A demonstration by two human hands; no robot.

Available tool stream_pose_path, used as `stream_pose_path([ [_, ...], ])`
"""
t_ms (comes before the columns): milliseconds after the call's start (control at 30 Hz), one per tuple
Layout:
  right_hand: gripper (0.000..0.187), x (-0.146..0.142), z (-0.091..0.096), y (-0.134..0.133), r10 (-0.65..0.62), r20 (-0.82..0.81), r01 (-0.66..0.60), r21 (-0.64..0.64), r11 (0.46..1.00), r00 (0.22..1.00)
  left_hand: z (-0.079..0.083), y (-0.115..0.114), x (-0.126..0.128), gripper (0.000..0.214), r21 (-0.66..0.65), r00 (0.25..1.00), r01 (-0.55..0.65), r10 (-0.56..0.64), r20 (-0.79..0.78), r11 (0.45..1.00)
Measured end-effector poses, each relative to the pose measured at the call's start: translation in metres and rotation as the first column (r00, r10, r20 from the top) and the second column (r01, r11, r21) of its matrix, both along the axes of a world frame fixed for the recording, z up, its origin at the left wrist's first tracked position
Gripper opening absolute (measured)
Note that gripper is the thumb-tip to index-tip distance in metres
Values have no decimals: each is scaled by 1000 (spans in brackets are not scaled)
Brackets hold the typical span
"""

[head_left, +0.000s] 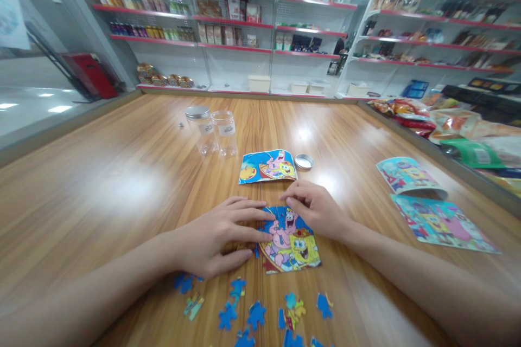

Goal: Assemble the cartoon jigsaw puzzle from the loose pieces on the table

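Observation:
A partly assembled cartoon jigsaw puzzle (pixel 291 241) lies on the wooden table (pixel 122 184) in front of me. My left hand (pixel 222 233) lies flat with fingers spread, its fingertips touching the puzzle's left edge. My right hand (pixel 315 209) rests on the puzzle's upper right corner, fingers curled down and pressing on the pieces. Several loose blue puzzle pieces (pixel 252 312) are scattered near the table's front edge, below both hands. A printed reference picture (pixel 266 166) of the same cartoon lies just beyond the puzzle.
Two clear plastic jars (pixel 211 131) stand further back, one capped; a loose metal lid (pixel 304 161) lies beside the picture. Two more cartoon sheets (pixel 427 206) lie at the right. Snack packets (pixel 459 124) line the right edge. Store shelves (pixel 244 21) stand behind.

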State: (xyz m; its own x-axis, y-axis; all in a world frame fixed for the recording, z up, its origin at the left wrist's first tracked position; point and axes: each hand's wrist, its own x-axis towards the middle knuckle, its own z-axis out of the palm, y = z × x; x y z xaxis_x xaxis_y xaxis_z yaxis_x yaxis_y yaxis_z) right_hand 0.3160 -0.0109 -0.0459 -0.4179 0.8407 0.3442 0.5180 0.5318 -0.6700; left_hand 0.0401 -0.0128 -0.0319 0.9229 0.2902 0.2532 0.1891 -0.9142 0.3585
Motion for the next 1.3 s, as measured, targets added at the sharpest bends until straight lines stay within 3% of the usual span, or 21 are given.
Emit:
stream_pose_path([
  [400, 23, -1, -2, -2, 25, 20, -25, 5, 1000, 999, 1, 0, 0, 47, -2, 1000, 0, 0, -13, 1000],
  [967, 2, -2, -1, -2, -44, 77, 43, 14, 999, 996, 1, 0, 0, 48, 1, 1000, 0, 0, 15, 1000],
  [1167, 18, 1, 1, 1, -121, -22, 121, 31, 992, 992, 1, 0, 0, 49, 0, 1000, -4, 4, -11, 1000],
  [1300, 29, 4, -1, 1, -68, -43, 70, 58, 996, 997, 1, 0, 0, 48, -8, 1000, -1, 1, 1, 1000],
])
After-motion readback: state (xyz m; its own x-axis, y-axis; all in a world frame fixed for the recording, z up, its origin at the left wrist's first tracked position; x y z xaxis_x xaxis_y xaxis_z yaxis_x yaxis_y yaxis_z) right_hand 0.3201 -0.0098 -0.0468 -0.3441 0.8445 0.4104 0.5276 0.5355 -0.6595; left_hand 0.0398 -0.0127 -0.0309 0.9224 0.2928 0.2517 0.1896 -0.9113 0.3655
